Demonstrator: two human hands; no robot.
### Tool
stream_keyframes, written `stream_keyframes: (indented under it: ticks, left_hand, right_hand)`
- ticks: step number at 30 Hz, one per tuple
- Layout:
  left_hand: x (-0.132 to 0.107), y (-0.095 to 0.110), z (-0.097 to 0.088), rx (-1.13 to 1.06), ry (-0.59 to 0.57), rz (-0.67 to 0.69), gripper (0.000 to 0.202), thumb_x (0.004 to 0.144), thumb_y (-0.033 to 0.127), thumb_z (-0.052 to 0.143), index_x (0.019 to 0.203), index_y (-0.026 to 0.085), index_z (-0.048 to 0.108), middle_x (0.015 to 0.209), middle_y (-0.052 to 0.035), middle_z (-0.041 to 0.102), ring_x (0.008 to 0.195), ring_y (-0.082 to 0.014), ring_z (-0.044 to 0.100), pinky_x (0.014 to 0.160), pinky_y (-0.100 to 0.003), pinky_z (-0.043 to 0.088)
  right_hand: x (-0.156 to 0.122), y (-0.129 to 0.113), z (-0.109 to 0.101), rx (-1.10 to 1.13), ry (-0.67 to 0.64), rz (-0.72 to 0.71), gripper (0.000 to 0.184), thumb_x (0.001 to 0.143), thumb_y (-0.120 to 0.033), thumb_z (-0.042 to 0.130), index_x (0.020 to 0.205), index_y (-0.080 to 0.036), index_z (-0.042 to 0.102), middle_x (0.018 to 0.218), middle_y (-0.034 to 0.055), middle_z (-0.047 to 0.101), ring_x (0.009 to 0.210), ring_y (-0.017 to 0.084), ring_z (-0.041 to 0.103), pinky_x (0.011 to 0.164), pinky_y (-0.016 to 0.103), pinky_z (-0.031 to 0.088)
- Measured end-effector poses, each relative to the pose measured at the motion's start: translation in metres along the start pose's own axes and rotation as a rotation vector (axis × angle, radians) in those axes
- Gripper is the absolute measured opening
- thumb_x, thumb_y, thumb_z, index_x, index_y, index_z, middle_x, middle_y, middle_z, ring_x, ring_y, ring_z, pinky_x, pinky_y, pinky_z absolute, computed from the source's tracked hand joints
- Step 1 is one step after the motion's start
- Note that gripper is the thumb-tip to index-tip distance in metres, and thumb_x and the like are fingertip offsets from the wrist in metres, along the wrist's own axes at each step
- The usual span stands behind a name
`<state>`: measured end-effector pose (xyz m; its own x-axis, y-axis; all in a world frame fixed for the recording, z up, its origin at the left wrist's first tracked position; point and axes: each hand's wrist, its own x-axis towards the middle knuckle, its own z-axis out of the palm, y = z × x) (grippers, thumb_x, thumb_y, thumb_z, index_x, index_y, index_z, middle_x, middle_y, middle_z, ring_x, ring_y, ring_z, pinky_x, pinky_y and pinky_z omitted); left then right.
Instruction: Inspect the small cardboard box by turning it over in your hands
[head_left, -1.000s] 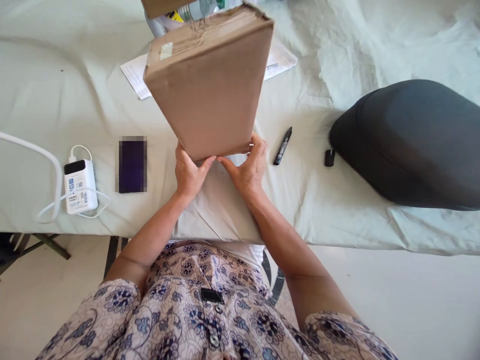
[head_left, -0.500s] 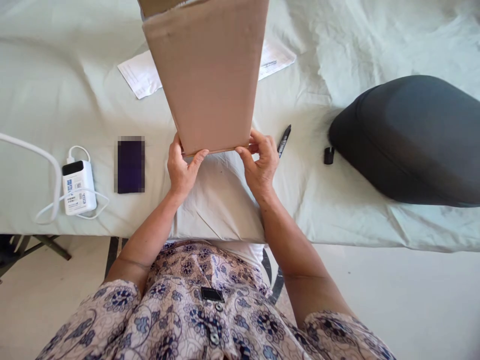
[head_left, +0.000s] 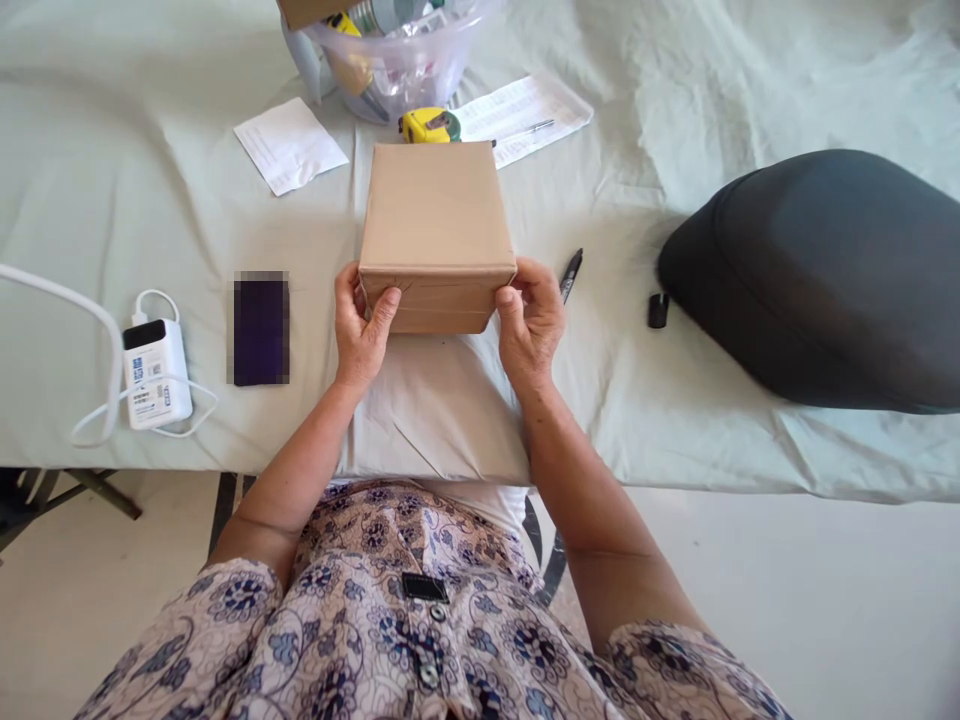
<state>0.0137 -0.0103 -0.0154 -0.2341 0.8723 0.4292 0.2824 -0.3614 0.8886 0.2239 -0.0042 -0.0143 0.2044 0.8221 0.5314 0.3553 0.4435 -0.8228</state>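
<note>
Both hands, left hand [head_left: 362, 330] and right hand [head_left: 530, 325], clasp a cardboard box [head_left: 437, 232] on the pale cloth-covered table [head_left: 135, 190]; black cushion [head_left: 817, 275] at three o'clock.

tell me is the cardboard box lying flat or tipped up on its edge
Lying flat: the cardboard box rests broad face up on the cloth-covered table.

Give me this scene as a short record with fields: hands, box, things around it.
left hand: grips the near left corner of the cardboard box
right hand: grips the near right corner
box: closed, flat on the cloth-covered table
right of box: black marker, dark cushion
left of box: power bank
behind box: yellow tape measure
</note>
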Motion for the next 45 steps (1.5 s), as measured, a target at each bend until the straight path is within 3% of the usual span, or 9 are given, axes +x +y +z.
stream_keyframes:
  ticks: [5, 12, 16, 20, 28, 33, 36, 41, 45]
  left_hand:
    - [0.005, -0.004, -0.003, -0.025, -0.045, -0.036, 0.077, 0.087, 0.087, 0.058, 0.136, 0.028, 0.051, 0.138, -0.0107, 0.07, 0.135, -0.0263, 0.068, 0.12, -0.042, 0.052]
    - [0.011, -0.007, -0.007, -0.114, 0.016, -0.135, 0.083, 0.083, 0.092, 0.058, 0.135, 0.028, 0.057, 0.139, -0.0102, 0.072, 0.134, -0.028, 0.07, 0.115, -0.042, 0.058]
    - [0.013, -0.015, -0.009, -0.105, -0.006, -0.096, 0.083, 0.085, 0.09, 0.059, 0.142, 0.029, 0.053, 0.144, -0.0102, 0.07, 0.137, -0.0271, 0.069, 0.116, -0.041, 0.057]
    - [0.015, -0.019, -0.01, -0.087, -0.05, -0.018, 0.086, 0.085, 0.088, 0.06, 0.149, 0.032, 0.049, 0.154, -0.0101, 0.063, 0.146, -0.0278, 0.062, 0.123, -0.043, 0.053]
    - [0.008, -0.006, -0.008, 0.016, -0.146, 0.057, 0.098, 0.084, 0.087, 0.062, 0.162, 0.033, 0.035, 0.169, -0.0106, 0.049, 0.162, -0.0295, 0.044, 0.133, -0.046, 0.041]
    - [0.003, -0.004, -0.009, 0.045, -0.145, 0.118, 0.1, 0.084, 0.084, 0.066, 0.165, 0.039, 0.028, 0.172, -0.0097, 0.043, 0.162, -0.0312, 0.042, 0.133, -0.05, 0.039]
    - [0.003, 0.0, -0.012, 0.09, -0.104, 0.19, 0.096, 0.082, 0.083, 0.069, 0.161, 0.04, 0.036, 0.169, -0.0092, 0.047, 0.161, -0.0339, 0.043, 0.133, -0.053, 0.039]
    - [0.002, 0.016, -0.014, 0.149, -0.055, 0.218, 0.076, 0.09, 0.085, 0.055, 0.146, 0.035, 0.057, 0.148, -0.011, 0.067, 0.145, -0.0339, 0.061, 0.118, -0.053, 0.054]
    - [0.001, 0.023, -0.014, 0.193, -0.057, 0.29, 0.066, 0.091, 0.086, 0.052, 0.123, 0.032, 0.071, 0.142, -0.0089, 0.07, 0.145, -0.0329, 0.06, 0.125, -0.056, 0.048]
  right_hand:
    - [0.001, 0.006, -0.004, -0.041, -0.088, -0.005, 0.059, 0.099, -0.075, 0.043, 0.135, -0.032, 0.064, 0.123, 0.0089, 0.071, 0.113, 0.024, 0.071, 0.092, 0.045, 0.064]
    - [0.001, 0.008, -0.003, -0.009, -0.242, -0.081, 0.063, 0.099, -0.071, 0.05, 0.151, -0.036, 0.052, 0.155, 0.0095, 0.061, 0.145, 0.028, 0.059, 0.099, 0.045, 0.064]
    - [0.002, 0.007, -0.007, -0.043, -0.28, -0.141, 0.065, 0.099, -0.068, 0.053, 0.157, -0.038, 0.045, 0.163, 0.0095, 0.055, 0.153, 0.029, 0.052, 0.104, 0.048, 0.063]
    - [0.002, 0.006, -0.009, -0.134, -0.294, -0.119, 0.083, 0.091, -0.078, 0.058, 0.161, -0.038, 0.039, 0.168, 0.0112, 0.049, 0.156, 0.033, 0.047, 0.103, 0.052, 0.063]
    - [0.0, 0.015, -0.004, -0.099, -0.175, -0.082, 0.095, 0.085, -0.086, 0.059, 0.163, -0.038, 0.033, 0.168, 0.0148, 0.046, 0.144, 0.032, 0.058, 0.09, 0.044, 0.065]
    - [-0.003, 0.014, -0.004, -0.114, -0.13, -0.082, 0.094, 0.084, -0.087, 0.058, 0.162, -0.038, 0.036, 0.164, 0.0148, 0.05, 0.141, 0.033, 0.06, 0.085, 0.043, 0.065]
    - [-0.003, 0.017, -0.006, -0.073, -0.057, -0.127, 0.094, 0.085, -0.09, 0.052, 0.162, -0.037, 0.037, 0.161, 0.0153, 0.051, 0.143, 0.036, 0.059, 0.088, 0.046, 0.065]
    - [0.005, 0.033, -0.013, -0.108, 0.116, -0.213, 0.089, 0.094, -0.088, 0.027, 0.167, -0.036, 0.026, 0.154, 0.0152, 0.052, 0.145, 0.038, 0.058, 0.1, 0.06, 0.062]
    - [0.011, 0.034, -0.021, -0.106, 0.285, -0.258, 0.079, 0.1, -0.08, 0.012, 0.159, -0.037, 0.042, 0.139, 0.0124, 0.061, 0.134, 0.036, 0.068, 0.103, 0.062, 0.061]
